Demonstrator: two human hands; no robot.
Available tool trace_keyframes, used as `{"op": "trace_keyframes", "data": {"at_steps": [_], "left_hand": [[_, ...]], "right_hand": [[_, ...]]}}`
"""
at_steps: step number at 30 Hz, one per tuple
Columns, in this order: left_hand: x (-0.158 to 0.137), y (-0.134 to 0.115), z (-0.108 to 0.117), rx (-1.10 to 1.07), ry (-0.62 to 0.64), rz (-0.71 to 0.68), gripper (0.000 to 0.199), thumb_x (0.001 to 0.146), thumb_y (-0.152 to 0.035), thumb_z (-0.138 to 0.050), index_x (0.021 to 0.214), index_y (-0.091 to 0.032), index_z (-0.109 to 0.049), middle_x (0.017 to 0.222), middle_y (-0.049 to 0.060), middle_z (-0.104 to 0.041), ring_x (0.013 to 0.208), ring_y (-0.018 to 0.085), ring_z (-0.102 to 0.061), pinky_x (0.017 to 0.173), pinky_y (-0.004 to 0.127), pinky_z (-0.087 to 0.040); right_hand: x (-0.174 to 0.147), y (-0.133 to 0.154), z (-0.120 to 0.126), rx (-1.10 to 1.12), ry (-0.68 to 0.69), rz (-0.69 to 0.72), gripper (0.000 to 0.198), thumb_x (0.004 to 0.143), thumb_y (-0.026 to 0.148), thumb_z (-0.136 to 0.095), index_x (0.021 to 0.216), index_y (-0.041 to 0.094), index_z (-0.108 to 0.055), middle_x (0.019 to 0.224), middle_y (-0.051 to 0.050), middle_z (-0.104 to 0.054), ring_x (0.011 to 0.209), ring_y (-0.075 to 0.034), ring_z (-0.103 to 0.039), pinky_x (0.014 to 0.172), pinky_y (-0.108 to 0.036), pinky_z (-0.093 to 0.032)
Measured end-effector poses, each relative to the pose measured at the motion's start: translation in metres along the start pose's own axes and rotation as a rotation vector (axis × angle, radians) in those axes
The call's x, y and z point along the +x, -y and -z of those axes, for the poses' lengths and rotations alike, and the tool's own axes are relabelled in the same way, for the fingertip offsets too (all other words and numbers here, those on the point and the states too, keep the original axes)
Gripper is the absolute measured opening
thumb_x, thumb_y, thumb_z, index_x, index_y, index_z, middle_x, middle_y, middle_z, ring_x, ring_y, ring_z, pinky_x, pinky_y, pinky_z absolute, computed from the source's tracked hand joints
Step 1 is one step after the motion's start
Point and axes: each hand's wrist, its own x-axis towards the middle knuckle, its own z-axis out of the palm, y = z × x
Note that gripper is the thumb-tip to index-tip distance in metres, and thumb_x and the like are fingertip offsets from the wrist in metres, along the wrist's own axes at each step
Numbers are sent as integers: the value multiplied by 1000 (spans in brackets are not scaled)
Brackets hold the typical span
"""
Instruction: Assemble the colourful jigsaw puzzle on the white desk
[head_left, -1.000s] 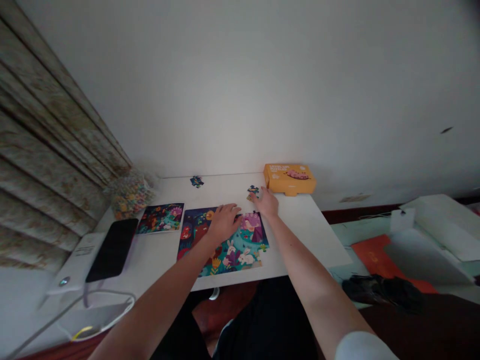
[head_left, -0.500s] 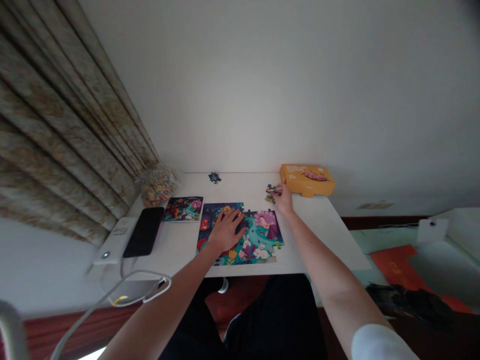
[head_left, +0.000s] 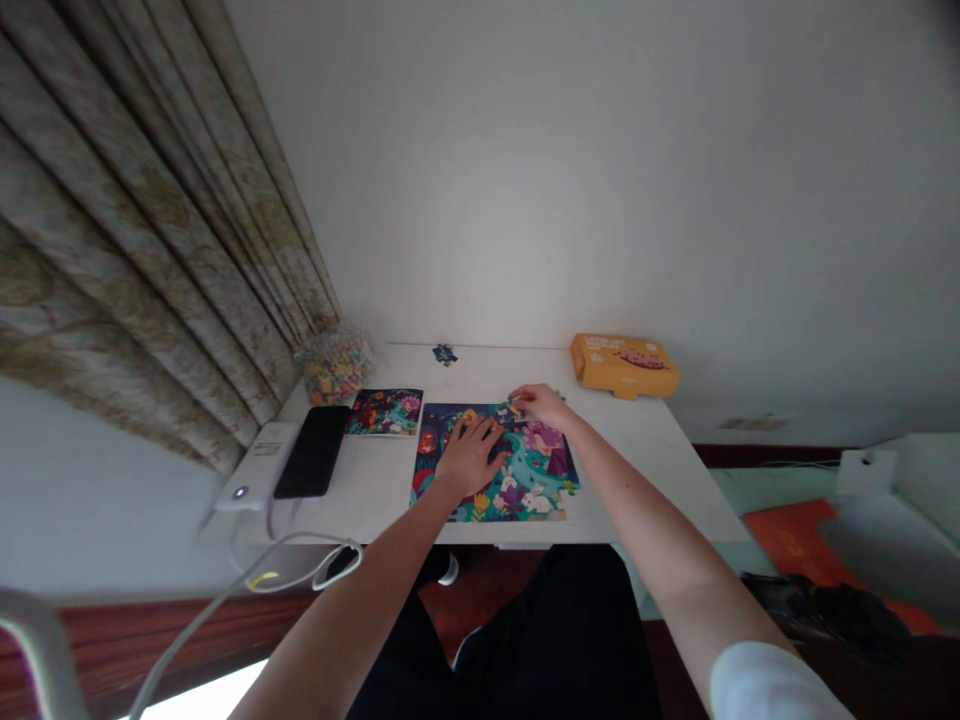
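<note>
A colourful jigsaw puzzle (head_left: 517, 500), mostly joined, lies near the front edge of the white table, with rabbits and a purple figure on it. My left hand (head_left: 471, 460) rests flat on its middle, fingers spread. At the puzzle's upper edge my right hand (head_left: 541, 403) pinches a small dark puzzle piece (head_left: 514, 408), partly hidden by the fingers; whether it is locked in cannot be seen. Behind that hand another loose piece (head_left: 559, 396) shows a little. Left of the puzzle lies a reference picture (head_left: 386, 412) with the same design.
A yellow box (head_left: 626, 366) stands at the back right. Several loose pieces (head_left: 445, 355) lie by the wall. At the left are a bag of colourful bits (head_left: 337, 365), a black phone (head_left: 313, 452), a white device (head_left: 256, 465) and a white cable (head_left: 210, 592).
My right hand has moved left from the loose pieces to the puzzle's upper edge, carrying a piece. My left hand stays on the puzzle. The view has shifted slightly.
</note>
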Motion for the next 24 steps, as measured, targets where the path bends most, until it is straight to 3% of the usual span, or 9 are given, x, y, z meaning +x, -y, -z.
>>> {"op": "trace_keyframes", "data": {"at_steps": [10, 14, 18, 24], "left_hand": [[1, -1, 2, -16, 6, -5, 48, 106, -46, -41, 148, -27, -53, 155, 9, -53, 146, 28, -43, 125, 57, -23], [2, -2, 2, -19, 14, -3, 48, 105, -46, -42, 148, -28, -53, 156, 9, -52, 146, 29, -43, 125, 58, -23], [2, -1, 1, -27, 18, 1, 48, 105, -46, -41, 148, -28, -54, 155, 8, -53, 146, 28, -43, 126, 58, -23], [2, 0, -1, -25, 18, -3, 48, 105, -46, -40, 147, -26, -54, 156, 9, -52, 147, 28, -43, 125, 58, -23]], "right_hand": [[-6, -7, -13, -146, -118, 23, 15, 80, 29, -70, 89, 20, -79, 83, -4, -79, 78, -20, -72, 77, -32, -56], [-8, -6, -14, 53, -276, 29, 24, 85, 41, -67, 93, 20, -75, 87, -5, -77, 70, -18, -70, 65, -29, -56], [-13, -5, -12, 271, -392, -92, 40, 86, 51, -65, 109, 19, -67, 87, -4, -72, 52, -12, -63, 44, -21, -43], [-27, -10, -10, 401, -379, -117, 49, 72, 39, -80, 112, 22, -60, 77, 2, -68, 59, -14, -66, 49, -22, -47]]}}
